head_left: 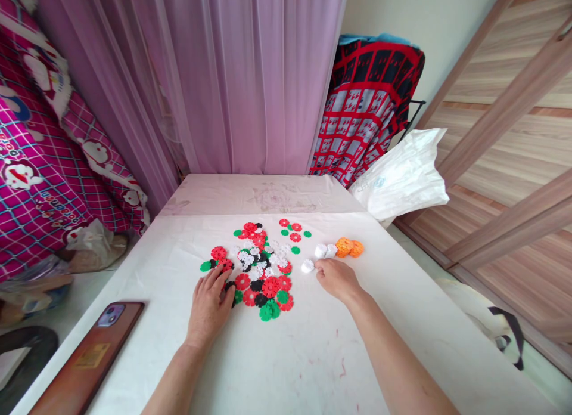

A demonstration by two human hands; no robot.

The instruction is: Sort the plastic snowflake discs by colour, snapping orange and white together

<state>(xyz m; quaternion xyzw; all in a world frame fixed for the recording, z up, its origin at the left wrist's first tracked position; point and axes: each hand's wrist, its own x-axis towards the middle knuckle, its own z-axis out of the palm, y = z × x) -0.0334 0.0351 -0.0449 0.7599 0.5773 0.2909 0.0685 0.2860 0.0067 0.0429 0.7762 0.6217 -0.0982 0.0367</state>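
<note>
A loose pile of plastic snowflake discs lies on the white table, with red discs [270, 287], white discs [256, 272], green discs [269, 310] and black discs [260, 300] mixed together. My left hand [210, 303] rests at the pile's left edge, fingers spread and touching red and black discs. To the right of the pile, my right hand [337, 278] has its fingers curled beside a small white stack [308, 265]. Its fingertips are partly hidden, so anything between them does not show. Just beyond are two more white stacks [326, 250] and orange stacks [350, 247] of discs.
Several red and green discs [295, 237] lie scattered behind the pile. A brown phone [92, 358] sits at the table's left edge. A white plastic bag [402, 176] stands past the far right corner. Purple curtains [250, 81] hang behind the table [286, 367].
</note>
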